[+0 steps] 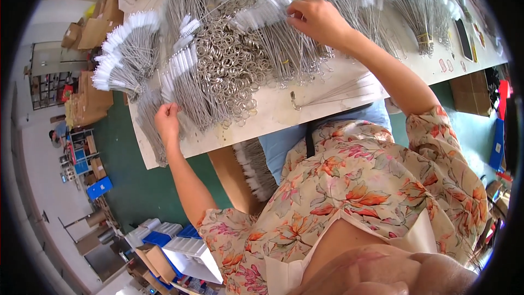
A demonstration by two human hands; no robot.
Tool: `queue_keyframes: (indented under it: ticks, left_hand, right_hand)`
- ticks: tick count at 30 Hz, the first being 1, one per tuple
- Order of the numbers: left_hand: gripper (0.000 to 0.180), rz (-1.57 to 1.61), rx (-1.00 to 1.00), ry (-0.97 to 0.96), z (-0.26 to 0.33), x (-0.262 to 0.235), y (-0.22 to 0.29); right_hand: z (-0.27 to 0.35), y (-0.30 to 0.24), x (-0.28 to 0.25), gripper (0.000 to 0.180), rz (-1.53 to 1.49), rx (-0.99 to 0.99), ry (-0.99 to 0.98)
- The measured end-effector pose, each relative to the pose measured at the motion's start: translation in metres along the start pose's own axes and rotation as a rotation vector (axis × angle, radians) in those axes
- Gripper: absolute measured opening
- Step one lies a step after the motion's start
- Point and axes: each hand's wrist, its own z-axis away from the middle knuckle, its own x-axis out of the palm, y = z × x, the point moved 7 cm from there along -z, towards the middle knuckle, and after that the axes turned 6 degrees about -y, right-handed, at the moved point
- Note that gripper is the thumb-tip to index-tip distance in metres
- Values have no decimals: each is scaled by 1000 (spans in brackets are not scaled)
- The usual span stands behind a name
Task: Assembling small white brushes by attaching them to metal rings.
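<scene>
Hundreds of thin wire brushes (284,38), each a twisted metal stem tipped with white bristles, lie in fanned bundles across a pale counter (273,112). The right hand (316,19) reaches far over the counter, its fingers closed in a pinching grip on the stems of one bundle, just below the bristled tips. The left hand (167,119) sits near the counter's front-left edge, curled into a clenched grip around another bunch of wire stems that trail off over the edge.

Between the two hands lies a tangled heap of shiny metal rings (232,68), round and loose, overlapping one another and touching the brush bundles on either side. More brush bundles (123,57) spread along the left end of the counter, bristles pointing outward like a fringe; another fan (420,0) fills the far right. A flat sheaf of straight wires (338,92) rests on the bare strip of counter near the front edge, the only open surface close to the person. A dark, flat slab (464,38) lies near the right edge.

Below the front edge, a further bunch of brushes (256,166) rests in the person's lap, against a floral blouse (371,186). Off the counter's left side, green floor (136,186) opens out, with cardboard boxes (90,98) and blue and white plastic bins (174,243) around it.
</scene>
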Motion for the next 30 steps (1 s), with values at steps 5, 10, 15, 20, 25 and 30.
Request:
queue_keyframes:
  ticks: [5,10,15,20,25,30]
  left_hand:
    - [17,-94,3,-41,6,4,20]
    - [16,51,175,311,21,-33,23]
    - [26,186,240,396,66,-42,84]
    - [25,459,9,313,99,-18,88]
    - [26,526,76,180,101,24,106]
    - [24,608,86,124,102,42,128]
  right_hand:
    - [-10,19,10,26,199,218,-161]
    - [-16,30,-33,23,-352,239,209]
    - [29,65,-131,23,-667,188,469]
    - [94,114,-132,31,204,552,291]
    - [126,141,-104,29,100,724,142]
    - [131,124,-100,20,-151,600,233]
